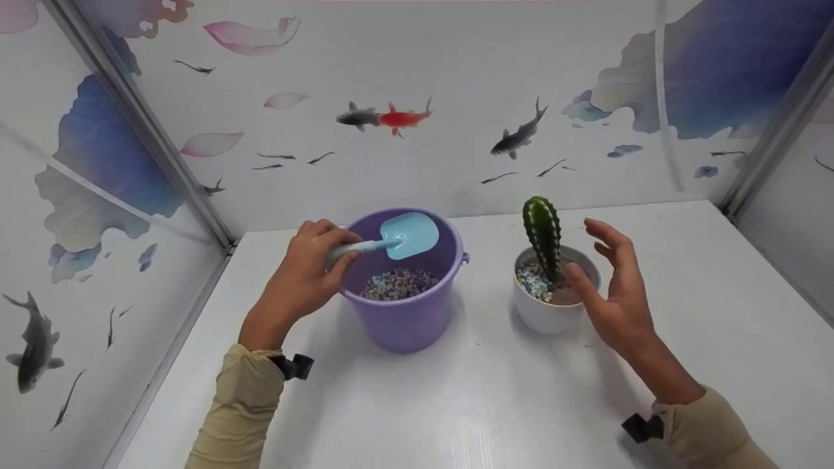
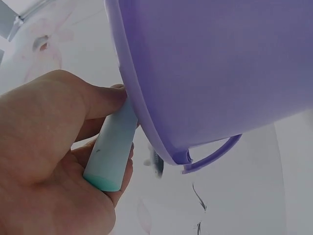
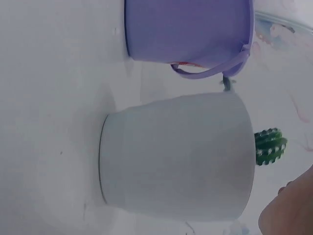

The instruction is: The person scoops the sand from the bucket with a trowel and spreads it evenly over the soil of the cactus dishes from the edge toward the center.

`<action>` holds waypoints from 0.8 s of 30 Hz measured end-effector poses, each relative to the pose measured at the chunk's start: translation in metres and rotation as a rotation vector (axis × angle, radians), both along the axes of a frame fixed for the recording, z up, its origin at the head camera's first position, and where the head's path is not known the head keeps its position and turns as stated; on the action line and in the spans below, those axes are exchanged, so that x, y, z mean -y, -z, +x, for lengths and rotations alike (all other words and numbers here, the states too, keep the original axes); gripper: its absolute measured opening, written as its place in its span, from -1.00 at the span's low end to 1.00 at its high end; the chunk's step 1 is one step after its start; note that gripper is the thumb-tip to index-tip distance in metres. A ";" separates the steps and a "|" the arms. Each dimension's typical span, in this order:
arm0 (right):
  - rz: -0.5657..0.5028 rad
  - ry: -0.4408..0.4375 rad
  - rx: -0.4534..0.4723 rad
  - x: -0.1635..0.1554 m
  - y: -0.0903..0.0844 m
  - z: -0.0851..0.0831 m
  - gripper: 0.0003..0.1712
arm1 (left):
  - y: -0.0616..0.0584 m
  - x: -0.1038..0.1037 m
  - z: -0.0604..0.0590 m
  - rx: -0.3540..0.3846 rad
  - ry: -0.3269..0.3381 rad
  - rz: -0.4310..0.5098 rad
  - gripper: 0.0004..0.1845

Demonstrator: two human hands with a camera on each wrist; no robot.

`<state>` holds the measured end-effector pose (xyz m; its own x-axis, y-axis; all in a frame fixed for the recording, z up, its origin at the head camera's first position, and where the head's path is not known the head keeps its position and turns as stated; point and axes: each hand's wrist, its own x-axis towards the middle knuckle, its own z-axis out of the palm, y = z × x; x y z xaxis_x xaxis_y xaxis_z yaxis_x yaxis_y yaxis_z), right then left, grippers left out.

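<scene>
My left hand (image 1: pixel 313 267) grips the pale handle of a small light-blue shovel (image 1: pixel 410 236) above a purple bucket (image 1: pixel 407 326). The shovel's scoop is over the bucket's mouth and looks bare. Multicoloured pebbles (image 1: pixel 399 284) cover the bucket's bottom. In the left wrist view the handle (image 2: pixel 111 147) lies between thumb and fingers beside the bucket's rim. To the right, a green cactus (image 1: pixel 542 234) stands upright in a white pot (image 1: pixel 550 318). Its surface is part coloured pebbles (image 1: pixel 533 281), part brown soil. My right hand (image 1: pixel 619 293) is spread at the pot's right side, thumb near the cactus base.
Both containers stand on a white table (image 1: pixel 417 417). A white back panel (image 1: pixel 456 169) printed with fish and petals rises behind them, with side panels left and right. The bucket's purple carrying handle (image 3: pixel 210 71) hangs on the side toward the pot.
</scene>
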<state>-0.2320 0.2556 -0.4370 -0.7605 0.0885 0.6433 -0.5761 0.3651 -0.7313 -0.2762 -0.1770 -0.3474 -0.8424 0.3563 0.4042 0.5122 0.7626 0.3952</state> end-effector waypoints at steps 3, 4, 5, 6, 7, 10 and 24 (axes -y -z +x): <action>-0.010 -0.046 -0.090 0.017 -0.006 0.006 -0.23 | 0.002 0.006 0.000 0.007 -0.010 -0.007 -0.79; -0.008 -0.058 -0.110 0.022 -0.008 0.008 -0.23 | 0.003 0.007 0.000 0.006 -0.011 -0.011 -0.79; -0.005 -0.066 -0.121 0.028 -0.010 0.010 -0.24 | 0.004 0.008 -0.001 0.004 -0.010 -0.015 -0.79; 0.002 -0.074 -0.135 0.033 -0.012 0.012 -0.24 | 0.004 0.009 -0.001 0.002 -0.008 -0.018 -0.79; 0.007 -0.083 -0.145 0.038 -0.013 0.013 -0.25 | 0.005 0.010 -0.002 -0.001 -0.005 -0.023 -0.79; 0.038 -0.113 -0.165 0.054 -0.015 0.017 -0.26 | 0.006 0.012 -0.004 -0.006 -0.003 -0.037 -0.79; 0.112 -0.323 -0.115 0.118 0.001 -0.004 -0.22 | 0.009 -0.005 -0.017 0.027 -0.023 -0.060 -0.81</action>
